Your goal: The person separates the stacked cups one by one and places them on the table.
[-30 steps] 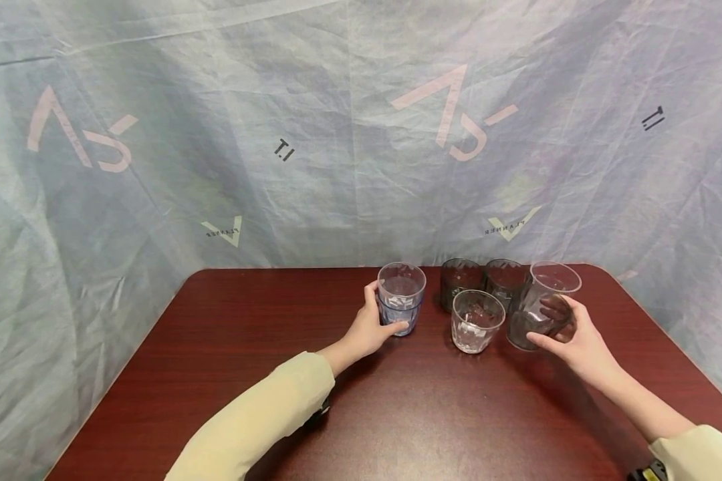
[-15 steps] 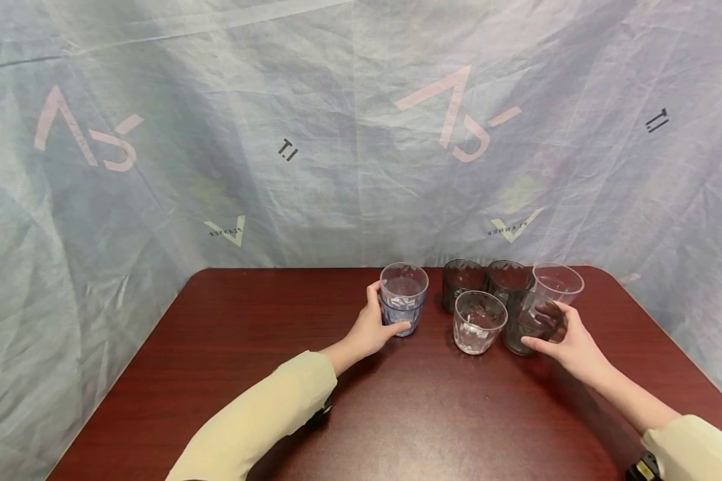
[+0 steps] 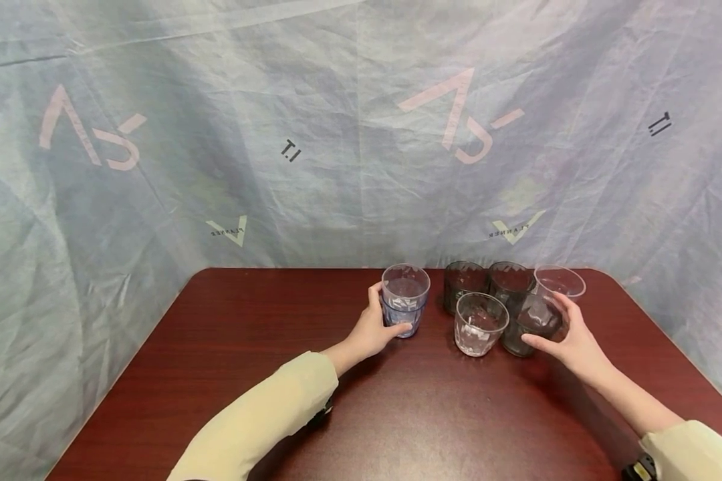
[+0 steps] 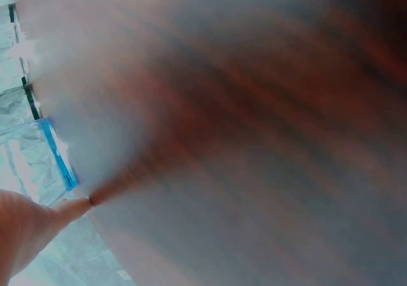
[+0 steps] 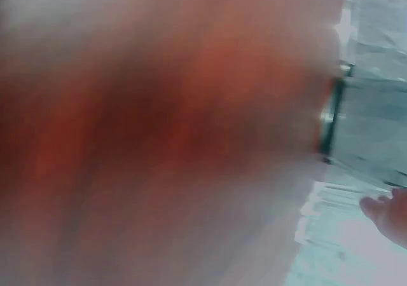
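Note:
My left hand (image 3: 370, 327) grips a blue glass tumbler (image 3: 402, 323), thumb across its front and fingers behind. A clear tumbler (image 3: 406, 284) is nested in it, its rim standing higher. In the left wrist view the thumb lies beside the blue glass (image 4: 57, 152). My right hand (image 3: 577, 341) is spread at the right side of a smoky dark tumbler (image 3: 520, 334), thumb near its front and fingertips near its rim. The right wrist view shows the fingers beside the dark glass (image 5: 369, 127). Behind it stands another clear tumbler (image 3: 559, 280), partly hidden.
A shorter clear tumbler (image 3: 480, 327) stands left of the front dark one. Two more smoky tumblers (image 3: 463, 284) stand behind, close to the table's far edge. A printed grey cloth (image 3: 361, 133) hangs behind the dark red table (image 3: 433, 414).
The front dark tumbler has come slightly nearer and left, off the clear one behind it. My right fingers have come away from it to the right. The left hand keeps its grip.

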A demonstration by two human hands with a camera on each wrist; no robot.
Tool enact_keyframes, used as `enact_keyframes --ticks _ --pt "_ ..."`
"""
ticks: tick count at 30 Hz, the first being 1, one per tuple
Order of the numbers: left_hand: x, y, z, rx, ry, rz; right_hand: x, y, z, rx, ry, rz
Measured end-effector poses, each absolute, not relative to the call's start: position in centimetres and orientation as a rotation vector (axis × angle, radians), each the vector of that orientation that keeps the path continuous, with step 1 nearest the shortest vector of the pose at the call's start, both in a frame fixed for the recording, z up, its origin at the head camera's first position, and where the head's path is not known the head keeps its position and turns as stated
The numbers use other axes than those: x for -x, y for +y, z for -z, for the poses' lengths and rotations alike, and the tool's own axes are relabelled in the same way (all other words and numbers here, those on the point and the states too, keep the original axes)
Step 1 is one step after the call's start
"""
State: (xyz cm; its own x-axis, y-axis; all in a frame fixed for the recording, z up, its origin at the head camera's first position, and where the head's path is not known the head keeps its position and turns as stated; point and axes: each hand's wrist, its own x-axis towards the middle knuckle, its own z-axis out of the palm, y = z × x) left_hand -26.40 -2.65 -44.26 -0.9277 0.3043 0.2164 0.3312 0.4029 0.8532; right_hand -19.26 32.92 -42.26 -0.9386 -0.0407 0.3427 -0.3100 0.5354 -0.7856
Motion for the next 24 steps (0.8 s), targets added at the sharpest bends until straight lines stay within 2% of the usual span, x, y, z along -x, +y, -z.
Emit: enact_keyframes --ticks 11,18,24 --pt "26.3 -2.7 44.1 0.577 -2.614 1.584 20.0 29.3 37.7 -0.598 -2.278 -1.246" --pt "26.2 -2.8 44.0 0.579 -2.616 1.596 22.1 25.2 35.4 -0.788 -2.398 -1.249" --pt "26.2 -2.7 44.1 0.586 -2.614 1.592 24.1 22.5 34.5 -0.817 -2.520 -1.282"
